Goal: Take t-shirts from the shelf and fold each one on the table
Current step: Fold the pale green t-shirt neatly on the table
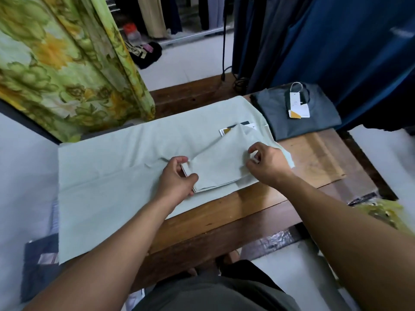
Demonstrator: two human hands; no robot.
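Observation:
A pale green t-shirt [116,171] lies spread across the wooden table [314,158], its lower part hanging over the left edge. A sleeve is folded inward over the body. My left hand [177,176] grips the sleeve's cuff end between thumb and fingers. My right hand [267,162] pinches the cloth near the shoulder, at the shirt's right side. A paper tag [226,130] peeks out by the collar. A folded grey t-shirt [314,124] with a hang tag [298,107] sits at the table's far right corner.
A green and yellow floral curtain [67,63] hangs at the back left. Dark blue garments [336,41] hang behind the table on the right. Dark folded cloth [40,265] lies on the floor at lower left. White floor surrounds the table.

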